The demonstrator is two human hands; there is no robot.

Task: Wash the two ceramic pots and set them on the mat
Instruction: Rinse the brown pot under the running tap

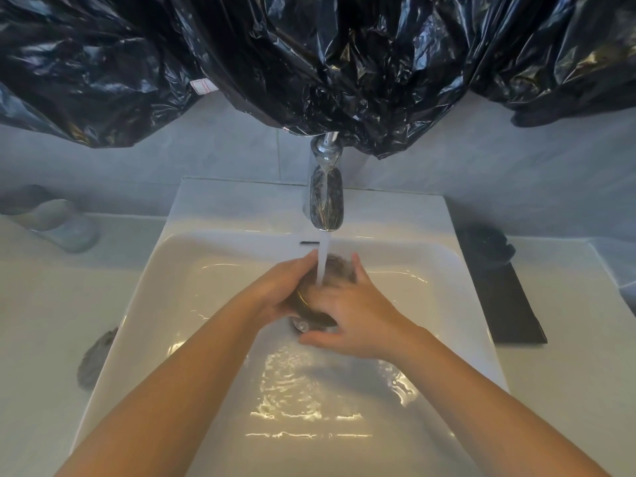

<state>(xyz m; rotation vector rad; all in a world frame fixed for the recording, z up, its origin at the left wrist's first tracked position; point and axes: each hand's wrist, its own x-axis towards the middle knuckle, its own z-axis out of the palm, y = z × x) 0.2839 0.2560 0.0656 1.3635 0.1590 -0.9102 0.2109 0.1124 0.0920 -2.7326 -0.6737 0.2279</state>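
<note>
A dark ceramic pot (335, 270) lies on its side under the running water in the white sink (192, 304). My left hand (285, 287) grips it from the left, fingers curled round its body. My right hand (347, 315) lies over its right side with the fingers spread flat on it, blurred by motion. Both hands hide most of the pot. A second dark pot (490, 247) stands on the far end of the black mat (512, 311), to the right of the sink.
The chrome tap (325, 197) pours a stream onto the pot, and shallow water covers the basin floor. A frosted glass (60, 223) stands on the left counter. A blurred grey object (96, 358) lies by the sink's left edge. Black plastic sheeting (309, 56) hangs above.
</note>
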